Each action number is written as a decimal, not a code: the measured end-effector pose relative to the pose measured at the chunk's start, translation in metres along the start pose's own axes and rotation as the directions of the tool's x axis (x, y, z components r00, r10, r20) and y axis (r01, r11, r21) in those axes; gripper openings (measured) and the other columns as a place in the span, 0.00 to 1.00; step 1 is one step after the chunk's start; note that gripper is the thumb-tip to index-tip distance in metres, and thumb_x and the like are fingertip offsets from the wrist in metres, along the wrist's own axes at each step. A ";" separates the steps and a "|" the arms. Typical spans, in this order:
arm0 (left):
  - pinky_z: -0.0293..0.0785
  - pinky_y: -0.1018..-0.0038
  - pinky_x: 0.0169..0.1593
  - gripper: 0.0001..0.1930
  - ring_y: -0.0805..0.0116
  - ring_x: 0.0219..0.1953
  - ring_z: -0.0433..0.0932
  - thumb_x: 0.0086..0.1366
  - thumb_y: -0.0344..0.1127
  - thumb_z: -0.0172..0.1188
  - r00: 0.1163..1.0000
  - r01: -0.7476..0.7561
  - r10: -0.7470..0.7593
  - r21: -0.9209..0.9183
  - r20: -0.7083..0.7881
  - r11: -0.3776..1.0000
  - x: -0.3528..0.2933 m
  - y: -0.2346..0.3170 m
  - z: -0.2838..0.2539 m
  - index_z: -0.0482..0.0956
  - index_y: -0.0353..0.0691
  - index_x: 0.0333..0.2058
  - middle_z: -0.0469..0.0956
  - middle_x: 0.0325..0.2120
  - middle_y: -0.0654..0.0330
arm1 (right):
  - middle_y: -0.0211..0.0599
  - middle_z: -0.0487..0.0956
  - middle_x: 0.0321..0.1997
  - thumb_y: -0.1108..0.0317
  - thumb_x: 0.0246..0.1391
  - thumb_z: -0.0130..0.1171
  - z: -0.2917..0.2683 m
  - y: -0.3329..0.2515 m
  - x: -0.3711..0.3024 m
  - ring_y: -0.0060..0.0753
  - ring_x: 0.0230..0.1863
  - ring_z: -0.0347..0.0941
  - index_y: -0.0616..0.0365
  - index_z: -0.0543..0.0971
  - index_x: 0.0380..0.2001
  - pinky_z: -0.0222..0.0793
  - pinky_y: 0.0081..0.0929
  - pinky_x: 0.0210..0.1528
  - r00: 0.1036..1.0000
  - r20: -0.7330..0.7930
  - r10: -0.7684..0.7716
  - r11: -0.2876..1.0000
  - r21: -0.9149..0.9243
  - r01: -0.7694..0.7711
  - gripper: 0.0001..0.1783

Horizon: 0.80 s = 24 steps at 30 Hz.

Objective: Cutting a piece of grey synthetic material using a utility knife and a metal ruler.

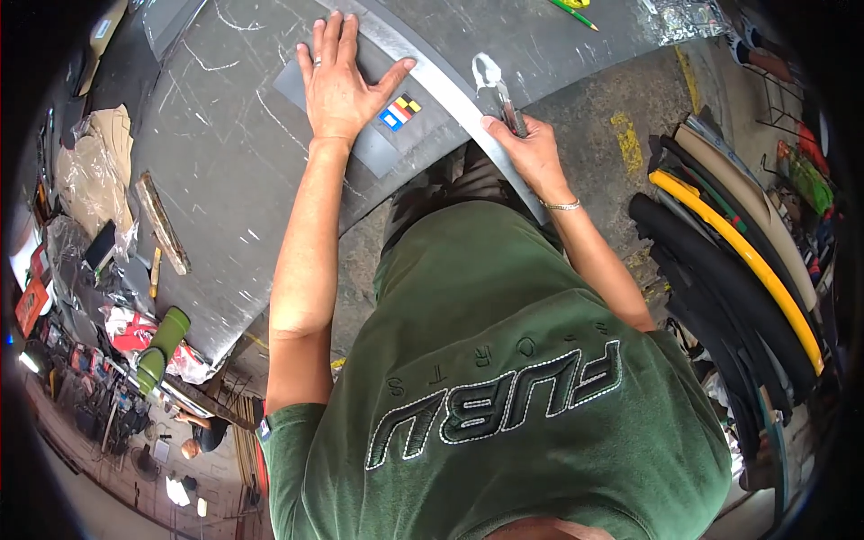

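My left hand (340,94) presses flat on a grey sheet (378,155) on the dark tabletop, fingers spread. Its thumb reaches toward a long, pale straightedge strip (441,85), which looks curved here and runs past the table's near edge. Beside the thumb, the sheet carries a small patch of coloured blocks (400,112). On the strip's right side, my right hand (531,153) is closed round a slim grey hand tool (509,110). A whitish, loop-like piece (487,70) shows at the tool's far end; its exact kind is unclear.
A green pencil (574,14) lies at the table's far edge. Leftward are a worn wooden bar (162,223), crumpled brown paper (93,171) and a green roll (164,349). Several material rolls, one yellow (738,261), stand at right. Another person (202,436) is at lower left.
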<state>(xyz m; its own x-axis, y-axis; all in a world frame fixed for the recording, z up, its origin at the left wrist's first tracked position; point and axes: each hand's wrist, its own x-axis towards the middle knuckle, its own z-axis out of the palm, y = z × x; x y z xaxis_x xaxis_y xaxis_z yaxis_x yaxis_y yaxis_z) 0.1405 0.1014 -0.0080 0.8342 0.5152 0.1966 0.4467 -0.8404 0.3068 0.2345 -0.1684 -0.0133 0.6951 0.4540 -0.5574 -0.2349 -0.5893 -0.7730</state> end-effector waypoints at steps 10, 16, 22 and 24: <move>0.44 0.48 0.77 0.52 0.43 0.75 0.55 0.52 0.58 0.74 0.988 0.093 -0.086 -0.043 0.130 0.995 0.008 0.022 -0.023 0.64 0.30 0.68 0.62 0.70 0.40 | 0.20 0.68 0.17 0.48 0.53 0.73 -0.001 -0.001 -0.001 0.15 0.23 0.61 0.62 0.81 0.22 0.61 0.24 0.26 1.000 -0.019 -0.014 1.000 0.006 0.014 0.25; 0.43 0.48 0.77 0.52 0.43 0.75 0.54 0.52 0.58 0.74 0.983 0.111 -0.104 -0.036 0.154 0.993 0.008 0.022 -0.026 0.64 0.30 0.68 0.61 0.70 0.40 | 0.16 0.67 0.20 0.47 0.54 0.74 -0.004 -0.008 -0.002 0.13 0.26 0.59 0.60 0.80 0.21 0.57 0.21 0.28 1.000 0.012 0.010 1.000 -0.004 -0.010 0.26; 0.43 0.48 0.77 0.53 0.43 0.75 0.54 0.51 0.59 0.74 0.983 0.105 -0.099 -0.030 0.154 0.994 0.009 0.020 -0.024 0.64 0.31 0.68 0.61 0.70 0.40 | 0.19 0.68 0.18 0.48 0.53 0.73 -0.004 -0.007 -0.001 0.15 0.24 0.61 0.62 0.81 0.22 0.60 0.23 0.26 1.000 0.010 -0.001 1.000 -0.024 0.002 0.26; 0.43 0.48 0.77 0.53 0.43 0.75 0.54 0.51 0.59 0.74 0.988 0.085 -0.081 -0.028 0.131 0.996 0.008 0.019 -0.023 0.65 0.31 0.68 0.61 0.70 0.40 | 0.20 0.68 0.18 0.48 0.53 0.73 -0.003 -0.007 -0.001 0.16 0.24 0.61 0.63 0.81 0.22 0.61 0.23 0.26 1.000 0.007 0.008 1.000 -0.010 -0.007 0.26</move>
<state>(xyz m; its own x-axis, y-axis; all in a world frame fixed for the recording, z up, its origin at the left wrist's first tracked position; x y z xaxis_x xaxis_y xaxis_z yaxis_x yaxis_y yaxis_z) 0.1481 0.0934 0.0205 0.8305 0.5550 0.0471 0.5070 -0.7884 0.3484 0.2376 -0.1667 -0.0063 0.6887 0.4541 -0.5652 -0.2330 -0.5996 -0.7656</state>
